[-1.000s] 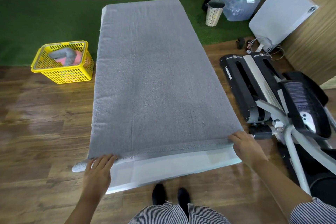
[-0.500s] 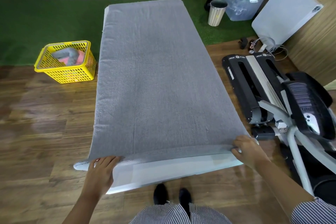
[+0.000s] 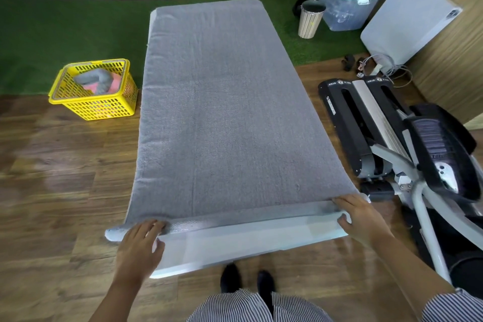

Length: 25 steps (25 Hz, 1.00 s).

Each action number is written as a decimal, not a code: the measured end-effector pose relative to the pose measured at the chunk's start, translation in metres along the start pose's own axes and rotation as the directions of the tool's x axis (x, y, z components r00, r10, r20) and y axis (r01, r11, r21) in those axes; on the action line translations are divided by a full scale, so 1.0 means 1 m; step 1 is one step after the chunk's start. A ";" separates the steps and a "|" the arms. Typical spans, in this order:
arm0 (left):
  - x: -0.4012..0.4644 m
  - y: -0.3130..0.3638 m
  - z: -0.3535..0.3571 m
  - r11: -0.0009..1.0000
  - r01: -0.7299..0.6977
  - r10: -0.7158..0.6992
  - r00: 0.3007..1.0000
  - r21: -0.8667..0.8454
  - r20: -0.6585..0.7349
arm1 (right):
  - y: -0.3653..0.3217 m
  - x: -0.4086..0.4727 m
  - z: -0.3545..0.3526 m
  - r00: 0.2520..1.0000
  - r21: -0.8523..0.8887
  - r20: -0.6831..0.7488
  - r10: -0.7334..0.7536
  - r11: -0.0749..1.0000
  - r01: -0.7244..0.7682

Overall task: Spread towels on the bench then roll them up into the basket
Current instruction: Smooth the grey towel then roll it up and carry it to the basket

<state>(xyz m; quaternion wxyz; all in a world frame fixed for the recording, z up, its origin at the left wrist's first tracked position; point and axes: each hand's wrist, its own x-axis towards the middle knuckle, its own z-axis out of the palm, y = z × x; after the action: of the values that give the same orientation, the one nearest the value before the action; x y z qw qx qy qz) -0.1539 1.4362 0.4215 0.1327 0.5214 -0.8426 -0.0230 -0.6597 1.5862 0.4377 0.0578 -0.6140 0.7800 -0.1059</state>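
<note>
Standing at the near end of the bench [image 3: 251, 246], the person had two hands on the near hem of one grey towel [image 3: 222, 112]. The left hand [image 3: 139, 246] lay at the towel's near left corner, fingers fairly straight and a little spread, their tips pressing the rolled hem where it overhung the bench's left side. The right hand [image 3: 359, 217] sat at the near right corner, its fingers resting on top of the hem and its thumb against the bench's white edge below; whether it pinched the cloth or only pressed it could not be told. Between the two hands the hem ran as a narrow turned-over strip, with a bare white band of bench nearer than it. Beyond the hands the towel lay flat along the whole bench, reaching its far end. To the left, on the wooden floor [image 3: 52, 204] and apart from the bench, stood one yellow basket [image 3: 104, 108] holding a grey rolled towel [image 3: 92, 78] on top of something pink. To the right stood one black exercise machine [image 3: 392, 133].
</note>
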 end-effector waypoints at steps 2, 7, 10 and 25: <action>0.004 0.003 -0.007 1.000 0.031 -0.031 0.999 0.005 0.016 | 0.000 0.003 -0.002 0.999 0.000 0.030 -0.015 1.000 0.015; 0.004 0.005 -0.017 0.998 -0.015 0.018 0.998 -0.065 0.055 | 0.007 0.008 -0.002 0.974 0.023 0.196 0.111 0.993 -0.118; -0.002 -0.008 -0.012 0.989 0.000 0.013 0.996 -0.145 0.086 | 0.007 0.007 -0.002 0.972 0.035 0.205 0.114 0.992 -0.124; 0.004 -0.010 -0.025 0.978 0.203 -0.191 0.965 -0.053 0.180 | -0.002 0.005 -0.010 0.967 0.077 0.213 0.137 0.985 -0.156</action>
<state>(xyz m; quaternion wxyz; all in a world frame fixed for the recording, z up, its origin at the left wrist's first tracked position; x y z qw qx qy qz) -0.1408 1.4310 0.4446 0.0740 0.5935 -0.7937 -0.1112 -0.6611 1.5819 0.4476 0.1747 -0.5589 0.8073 -0.0732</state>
